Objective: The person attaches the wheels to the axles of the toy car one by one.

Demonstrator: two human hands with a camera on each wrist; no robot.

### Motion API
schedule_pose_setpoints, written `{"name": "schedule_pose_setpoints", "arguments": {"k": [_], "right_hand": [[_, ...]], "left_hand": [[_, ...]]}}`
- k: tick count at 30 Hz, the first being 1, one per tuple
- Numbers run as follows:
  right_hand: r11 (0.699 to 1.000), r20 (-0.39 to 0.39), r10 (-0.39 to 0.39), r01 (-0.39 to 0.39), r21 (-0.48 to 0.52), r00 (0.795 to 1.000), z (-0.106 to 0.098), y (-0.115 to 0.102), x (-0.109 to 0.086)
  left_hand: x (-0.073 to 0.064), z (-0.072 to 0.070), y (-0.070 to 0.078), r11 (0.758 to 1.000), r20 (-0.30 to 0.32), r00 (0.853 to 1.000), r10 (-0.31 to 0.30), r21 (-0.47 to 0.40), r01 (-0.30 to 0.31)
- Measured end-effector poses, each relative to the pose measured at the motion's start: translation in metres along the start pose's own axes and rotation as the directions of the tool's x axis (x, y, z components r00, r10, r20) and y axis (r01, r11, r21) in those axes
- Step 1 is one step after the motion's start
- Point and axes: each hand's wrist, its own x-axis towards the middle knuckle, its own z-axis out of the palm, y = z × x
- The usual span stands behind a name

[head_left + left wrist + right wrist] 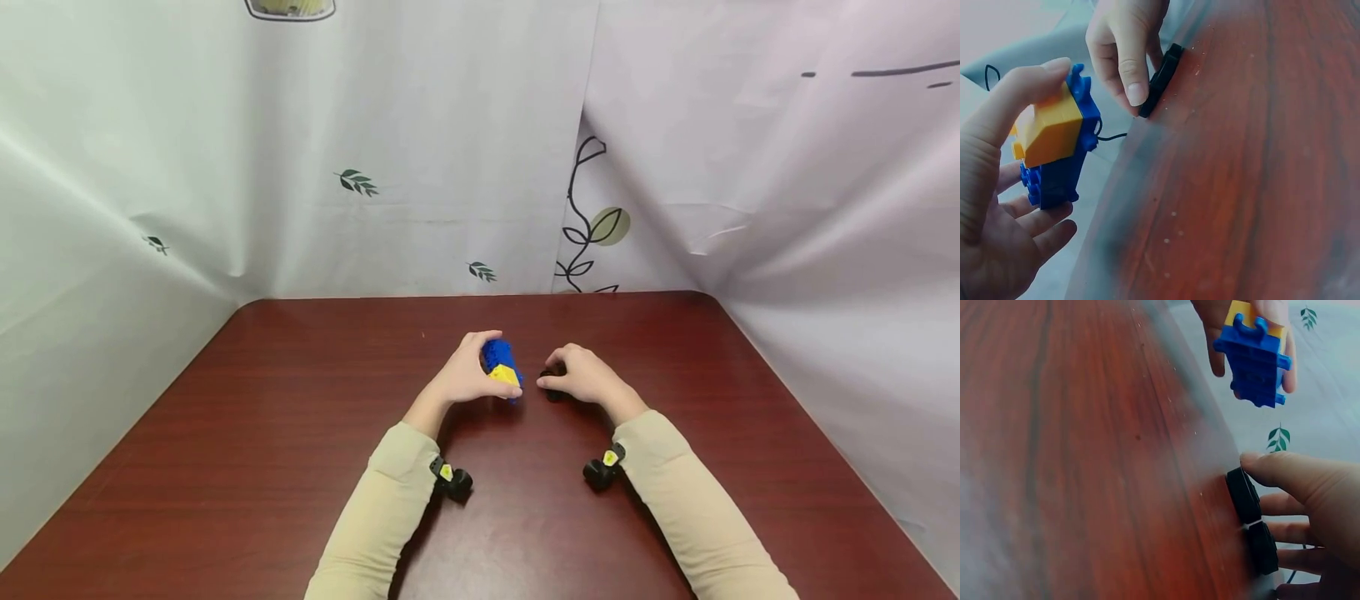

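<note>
My left hand (467, 373) holds a blue and yellow building-block toy vehicle (504, 375) between thumb and fingers, above the table. In the left wrist view a yellow sloped block (1057, 128) sits on the blue base (1060, 187). The base's underside, with its open clips, faces my right wrist camera; no wheels are on it. To the right, my right hand (588, 379) pinches black toy wheels (1244, 494) at the table surface. Two wheels show end to end in the right wrist view, thumb on the upper one and fingers behind them.
A dark red wooden table (300, 467) lies under both hands. White patterned curtain cloth (450, 125) hangs behind its far edge and along both sides. A small black camera is strapped to each wrist.
</note>
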Motion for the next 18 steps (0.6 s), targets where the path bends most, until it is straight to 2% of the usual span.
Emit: {"name": "schedule_pose_setpoints", "arguments": {"k": [11, 18], "right_hand": [[0.998, -0.031, 0.059, -0.059, -0.01, 0.998, 0.001, -0.0043, -0.0014], [0.999, -0.037, 0.046, -0.047, -0.018, 0.998, 0.0019, -0.0033, -0.0045]], "left_hand": [[0.0003, 0.0045, -0.0051, 0.999, -0.037, 0.999, -0.027, -0.039, 0.026], [-0.0007, 0.0073, -0.0062, 0.996, -0.02, 0.999, -0.047, -0.082, 0.045]]}}
